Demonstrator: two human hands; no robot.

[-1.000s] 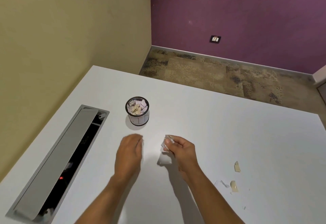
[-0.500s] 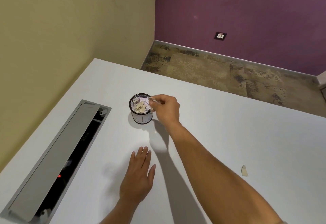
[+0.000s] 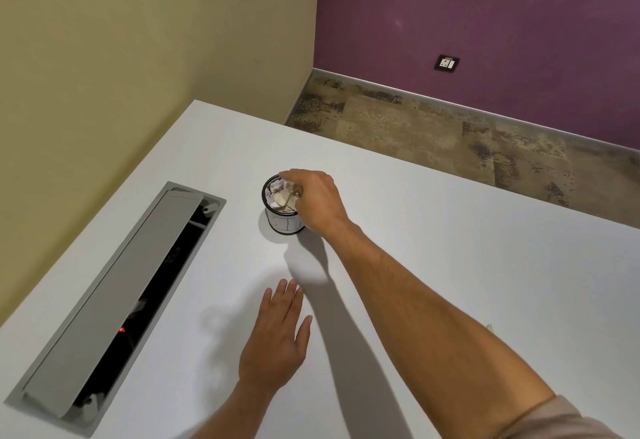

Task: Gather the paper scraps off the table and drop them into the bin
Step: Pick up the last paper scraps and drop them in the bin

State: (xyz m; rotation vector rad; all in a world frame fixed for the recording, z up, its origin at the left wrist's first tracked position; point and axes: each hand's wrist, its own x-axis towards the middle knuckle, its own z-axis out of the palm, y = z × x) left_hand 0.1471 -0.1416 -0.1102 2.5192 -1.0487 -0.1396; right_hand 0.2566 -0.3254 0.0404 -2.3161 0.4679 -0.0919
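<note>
The right hand (image 3: 313, 198) is hovering right over the bin (image 3: 284, 220), a small round cup standing on the white table (image 3: 450, 265), and its fingers are curling down into the opening. The bin is looking nearly full, with paper scraps (image 3: 282, 196) heaped to the rim. Whether the fingertips are pinching a scrap or have already let go, I cannot tell; the back of the hand is hiding them.

The left hand (image 3: 277, 338) is lying flat on the table nearer the person, fingers straight and loosely together, holding nothing. It is sitting well apart from the bin, with a long cable hatch (image 3: 114, 296) off to its left.

Now, doing this drop well looks like a matter of keeping the fingertips centred over the opening and low, so that light paper is not drifting past the rim. With the heap this high, I would say a gentle release is wiser than a shove, since pushing could be tipping such a small cup or spilling what is already in. Lifting straight up afterwards should be avoiding a knock on the rim.

One pale sliver (image 3: 489, 327) is peeking out just beside the right forearm; it may be another scrap waiting on the table.
</note>
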